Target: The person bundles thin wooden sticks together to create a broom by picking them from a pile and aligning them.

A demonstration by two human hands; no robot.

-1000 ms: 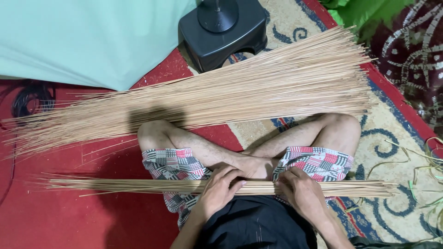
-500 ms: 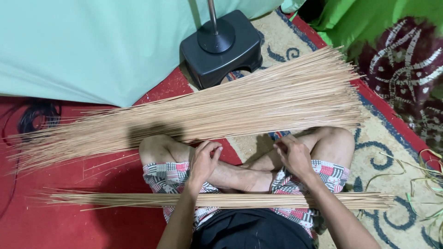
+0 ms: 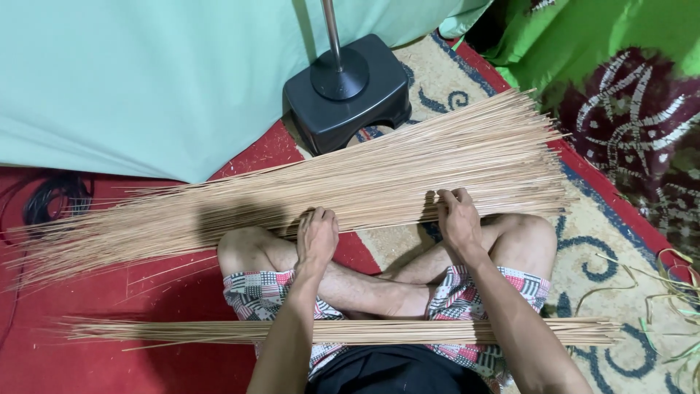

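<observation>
Fingers [image 3: 319,219] of the left hand [image 3: 317,239] and the right hand [image 3: 456,219] curl onto the near edge of a large heap of thin palm-leaf sticks [image 3: 306,193], pinching a few strands. Behind the heap stands a black stand base [image 3: 346,91]; nearer than the heap, a smaller stick bundle [image 3: 219,332] lies across the person's lap.

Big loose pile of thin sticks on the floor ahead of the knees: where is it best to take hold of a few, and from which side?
Take them at the near edge of the large stick pile, mid-length, coming from the knee side. The sticks lie flat, roughly parallel and fanned at the ends, so the middle is probably easiest to gather. The left hand and right hand already rest there.
</observation>
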